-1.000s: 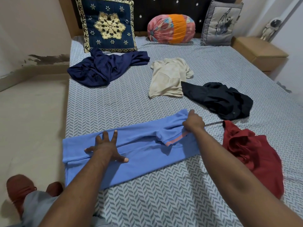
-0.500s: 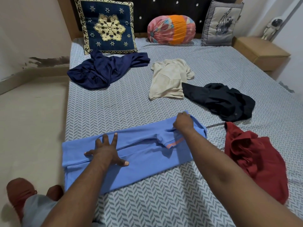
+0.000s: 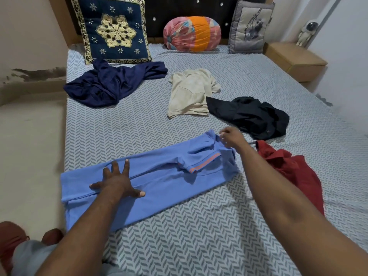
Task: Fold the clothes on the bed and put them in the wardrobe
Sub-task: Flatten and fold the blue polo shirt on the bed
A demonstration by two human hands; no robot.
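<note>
Four others around your blue polo shirt (image 3: 165,182): navy top (image 3: 111,84), cream tee (image 3: 191,94), black shirt (image 3: 253,116), red shirt (image 3: 292,168). Long axis left-right, collar right. Left hand (image 3: 117,182) splayed on it; right hand (image 3: 233,137) grip unclear.

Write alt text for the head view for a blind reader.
A person's left hand presses flat on a partly folded light blue shirt on a bed, the right hand at its far end. Nearby lie a navy garment, a cream shirt, a black garment and a red garment; cushions line the headboard.
</note>
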